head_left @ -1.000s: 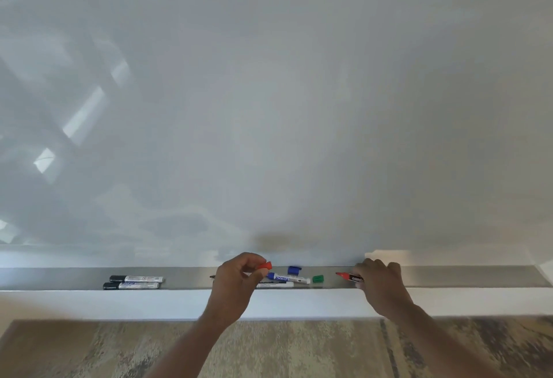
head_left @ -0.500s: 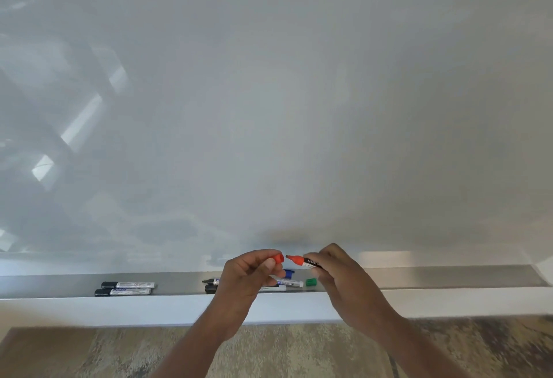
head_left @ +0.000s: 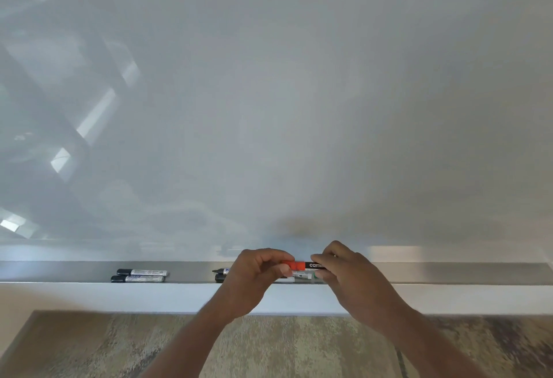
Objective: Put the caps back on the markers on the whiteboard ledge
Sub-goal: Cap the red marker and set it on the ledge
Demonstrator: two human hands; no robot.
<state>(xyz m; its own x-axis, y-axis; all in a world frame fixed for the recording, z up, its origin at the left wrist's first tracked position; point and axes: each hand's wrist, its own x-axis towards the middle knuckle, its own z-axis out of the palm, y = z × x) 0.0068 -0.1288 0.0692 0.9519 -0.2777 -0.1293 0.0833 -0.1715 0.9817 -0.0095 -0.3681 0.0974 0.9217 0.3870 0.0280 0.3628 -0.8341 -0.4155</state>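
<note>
I see the red cap (head_left: 294, 265) now pushed onto the red marker (head_left: 314, 265), no gap left between them, my left hand (head_left: 254, 276) and right hand (head_left: 350, 276) drawn together, the marker lifted off the ledge (head_left: 449, 273), green cap (head_left: 316, 275) now mostly hidden

We see the red marker (head_left: 311, 265) held level above the ledge (head_left: 449, 273), w/ its red cap (head_left: 294, 265) on the left end. Two black capped markers (head_left: 140, 275) lie side by side on the ledge, left. More markers (head_left: 223, 274) & a green cap (head_left: 316, 275) lie behind the hands, partly hidden.
</note>
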